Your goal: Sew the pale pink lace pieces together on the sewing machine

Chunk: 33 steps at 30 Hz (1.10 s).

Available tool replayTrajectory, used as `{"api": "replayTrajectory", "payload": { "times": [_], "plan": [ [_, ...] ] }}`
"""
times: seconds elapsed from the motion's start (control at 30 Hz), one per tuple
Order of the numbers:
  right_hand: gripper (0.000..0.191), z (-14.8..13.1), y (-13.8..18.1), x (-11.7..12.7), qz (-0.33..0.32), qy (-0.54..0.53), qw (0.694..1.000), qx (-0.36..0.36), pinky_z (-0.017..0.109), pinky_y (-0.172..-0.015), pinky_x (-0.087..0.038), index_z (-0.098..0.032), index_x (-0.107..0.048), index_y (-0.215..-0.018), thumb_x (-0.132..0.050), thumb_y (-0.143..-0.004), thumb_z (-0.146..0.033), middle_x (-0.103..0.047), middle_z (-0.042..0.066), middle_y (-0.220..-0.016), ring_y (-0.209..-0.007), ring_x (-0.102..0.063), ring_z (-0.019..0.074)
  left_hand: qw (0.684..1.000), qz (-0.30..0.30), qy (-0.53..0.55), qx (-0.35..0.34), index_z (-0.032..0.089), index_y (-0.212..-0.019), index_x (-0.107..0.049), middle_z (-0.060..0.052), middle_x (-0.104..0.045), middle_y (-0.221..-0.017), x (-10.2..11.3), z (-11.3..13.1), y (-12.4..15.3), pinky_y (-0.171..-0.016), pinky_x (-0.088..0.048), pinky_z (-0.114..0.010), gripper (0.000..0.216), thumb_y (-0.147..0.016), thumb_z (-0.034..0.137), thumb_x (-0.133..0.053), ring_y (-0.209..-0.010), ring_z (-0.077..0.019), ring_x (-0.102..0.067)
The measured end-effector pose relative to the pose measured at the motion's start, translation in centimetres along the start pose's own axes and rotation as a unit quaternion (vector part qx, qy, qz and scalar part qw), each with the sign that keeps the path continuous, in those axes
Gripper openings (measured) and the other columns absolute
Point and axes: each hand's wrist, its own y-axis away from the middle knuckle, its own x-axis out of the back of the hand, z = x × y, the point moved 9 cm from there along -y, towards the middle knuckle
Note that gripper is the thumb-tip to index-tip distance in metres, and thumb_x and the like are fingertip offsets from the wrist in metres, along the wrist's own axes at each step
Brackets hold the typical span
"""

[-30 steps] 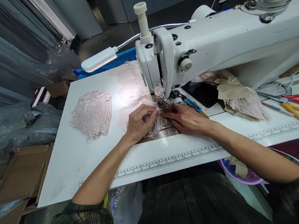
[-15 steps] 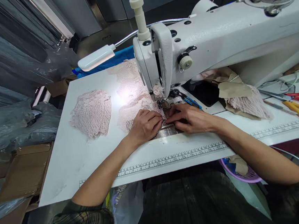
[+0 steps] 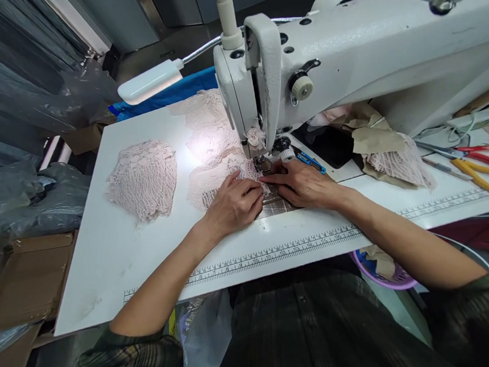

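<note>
Under the head of the white sewing machine (image 3: 346, 49) lies pale pink lace (image 3: 215, 172), which spreads leftward over the table. My left hand (image 3: 236, 202) rests on its near edge, fingers together and closed on the lace just in front of the presser foot (image 3: 263, 163). On the other side of the foot, my right hand (image 3: 305, 183) pinches the lace edge with its index finger reaching toward the left fingertips. The fingertips partly hide the fabric between them. Blue thread snips (image 3: 310, 159) lie behind my right hand.
A pile of pink lace pieces (image 3: 145, 181) sits on the left of the white table (image 3: 92, 259). A lamp (image 3: 150, 82) shines on the lace. To the right are a dark phone-like slab (image 3: 331, 144), brown paper with lace (image 3: 390, 156) and yellow-handled scissors (image 3: 483, 177). A printed ruler (image 3: 272, 256) runs along the front edge.
My left fingers have lifted and spread slightly and lie a little farther over the lace. The lace edge at my right fingertips has shifted slightly toward the foot. The view has tilted a little.
</note>
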Motion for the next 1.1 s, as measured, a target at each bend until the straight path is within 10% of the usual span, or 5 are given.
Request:
{"api": "replayTrajectory", "payload": {
  "times": [1.1],
  "plan": [
    [0.042, 0.0, -1.2, -0.8, -0.091, 0.154, 0.981, -0.076, 0.031, -0.062, -0.040, -0.025, -0.056, -0.135, -0.039, -0.097, -0.027, -0.057, 0.016, -0.114, -0.080, -0.054, 0.0223, 0.994, -0.080, -0.052, 0.044, 0.008, -0.117, -0.063, -0.015, -0.067, -0.113, -1.1, -0.7, 0.4, -0.108, -0.038, -0.061, 0.032, -0.099, 0.025, -0.042, -0.103, -0.0266, -0.067]
  ]
}}
